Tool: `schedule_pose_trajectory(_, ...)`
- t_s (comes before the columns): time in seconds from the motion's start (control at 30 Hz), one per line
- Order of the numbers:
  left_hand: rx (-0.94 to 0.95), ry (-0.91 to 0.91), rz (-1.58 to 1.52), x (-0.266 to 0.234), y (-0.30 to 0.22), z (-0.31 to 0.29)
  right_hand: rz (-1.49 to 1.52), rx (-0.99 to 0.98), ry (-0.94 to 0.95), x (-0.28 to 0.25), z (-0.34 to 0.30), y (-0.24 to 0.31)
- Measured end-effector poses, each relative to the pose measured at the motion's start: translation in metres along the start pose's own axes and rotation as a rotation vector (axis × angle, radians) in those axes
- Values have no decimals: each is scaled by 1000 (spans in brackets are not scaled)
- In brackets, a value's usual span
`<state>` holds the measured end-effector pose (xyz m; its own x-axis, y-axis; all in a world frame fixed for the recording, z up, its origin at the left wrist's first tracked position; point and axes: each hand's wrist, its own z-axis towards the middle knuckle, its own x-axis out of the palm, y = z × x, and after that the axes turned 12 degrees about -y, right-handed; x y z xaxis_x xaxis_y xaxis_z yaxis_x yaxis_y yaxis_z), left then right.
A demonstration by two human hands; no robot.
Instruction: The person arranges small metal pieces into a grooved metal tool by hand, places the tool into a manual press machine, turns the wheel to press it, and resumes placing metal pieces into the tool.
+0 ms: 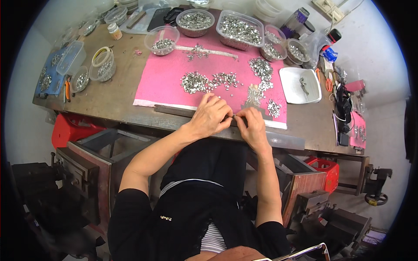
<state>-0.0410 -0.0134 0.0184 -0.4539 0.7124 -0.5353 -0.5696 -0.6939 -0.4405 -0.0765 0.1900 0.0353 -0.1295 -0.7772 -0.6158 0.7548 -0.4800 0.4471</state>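
Observation:
My left hand [211,116] and my right hand [252,125] meet at the front edge of the bench, thumbs and fingers pinched together. Between their fingertips is a small metal piece [234,116], mostly covered and too small to make out in detail. A long dark metal bar [174,111] lies beneath the hands along the front edge of a pink mat [159,82]. Just beyond my left hand are loose heaps of small silvery metal pieces [194,82]. Past my right hand, thin flat pieces [254,95] lie in rows beside another small heap [274,108].
Clear tubs of metal pieces [239,30] line the back of the mat. A white square dish [285,85] stands to the right, near orange-handled tools [328,84]. Orange-handled pliers [67,89] lie at the left. Red stools [69,130] and vises [78,174] stand below the bench.

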Motion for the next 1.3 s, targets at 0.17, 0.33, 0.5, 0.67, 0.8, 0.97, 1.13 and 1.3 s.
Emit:
schedule_pose_trajectory(0.17,-5,4,34,0,-1,-2,-81,-71,-25,4,-8,6)
schedule_pose_trajectory(0.33,-83,9,3,-9,13,1,-27,-86,-37,4,-6,4)
schedule_pose_trajectory(0.5,-50,-59,153,5,50,26,42,61,-14,15,18,-8)
schedule_pose_trajectory(0.67,43,43,204,19,61,43,-78,132,2,45,36,-34)
schedule_pose_trajectory(0.8,7,27,210,13,58,41,-92,108,41,41,38,-32)
schedule_pose_trajectory(0.97,-55,27,96,-6,28,16,95,212,-13,8,9,-6)
schedule_pose_trajectory(1.13,-96,-23,22,-2,-10,-4,39,136,-80,7,-10,9)
schedule_pose_trajectory(1.3,-144,-25,60,7,-15,-8,-41,40,-149,15,-21,10)
